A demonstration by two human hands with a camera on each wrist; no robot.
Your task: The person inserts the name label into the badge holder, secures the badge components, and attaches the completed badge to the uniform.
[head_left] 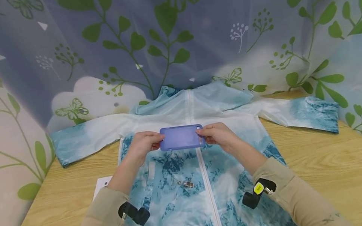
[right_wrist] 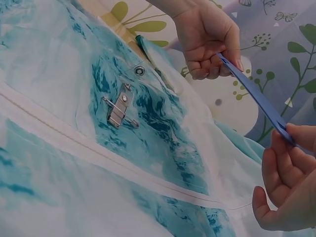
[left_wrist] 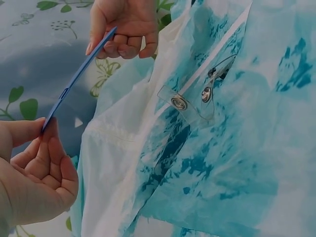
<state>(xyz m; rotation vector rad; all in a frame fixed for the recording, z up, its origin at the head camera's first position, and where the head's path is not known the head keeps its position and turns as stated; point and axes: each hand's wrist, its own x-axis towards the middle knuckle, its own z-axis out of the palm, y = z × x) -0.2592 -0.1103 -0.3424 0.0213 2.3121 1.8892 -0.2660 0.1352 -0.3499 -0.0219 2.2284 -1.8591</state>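
Note:
A flat, translucent blue-violet plastic card holder (head_left: pixel 181 137) is held up level above the jacket's chest, its face toward the head camera. My left hand (head_left: pixel 142 145) pinches its left end between thumb and fingers. At the other end my right hand (head_left: pixel 219 135) pinches it the same way. Both wrist views show the holder (left_wrist: pixel 79 79) edge-on as a thin blue strip. Below the hands, a metal badge clip (right_wrist: pixel 118 106) with a clear snap strap (left_wrist: pixel 185 106) lies on the jacket front, touched by neither hand.
A blue-and-white tie-dye zip jacket (head_left: pixel 240 184) is spread over the wooden table (head_left: pixel 337 169), sleeves out to both sides. Partly behind the left forearm lies a white card or paper (head_left: pixel 100 184). Leaf-patterned curtains (head_left: pixel 210 22) enclose the back and sides.

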